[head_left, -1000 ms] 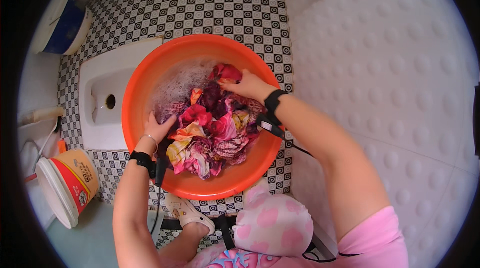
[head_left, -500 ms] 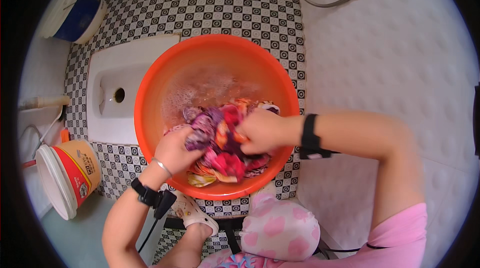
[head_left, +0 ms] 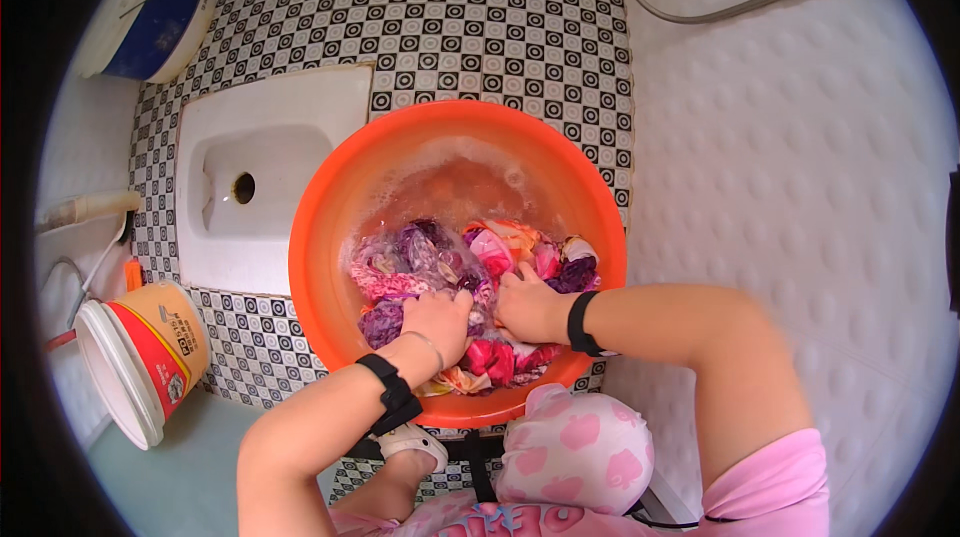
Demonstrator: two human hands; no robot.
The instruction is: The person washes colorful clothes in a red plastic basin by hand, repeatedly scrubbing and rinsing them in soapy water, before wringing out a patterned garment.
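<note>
A large orange basin (head_left: pixel 308 247) holds soapy water and a bunched, wet patterned cloth (head_left: pixel 425 249) in purple, pink, red and orange. Down in the near half of the basin, my left hand (head_left: pixel 438 323) presses into the purple part, its fingers curled round a fold. Just to its right my right hand (head_left: pixel 531 307) grips the pink and orange part with bent fingers. Both hands are close together, and their fingertips are partly hidden in the fabric. Foamy water (head_left: pixel 450 182) fills the far side of the basin.
A white squat toilet (head_left: pixel 335 97) adjoins the basin on the left. A red and tan bucket (head_left: pixel 165 347) and a blue and white bucket (head_left: pixel 160 27) stand along the left wall. A grey hose (head_left: pixel 740 9) lies at far right. My shoe (head_left: pixel 425 445) is below the basin.
Both hands have come closer together and pushed lower into the cloth, the left moving right. The cloth has spread wider in the water. The basin appears shifted slightly right and nearer.
</note>
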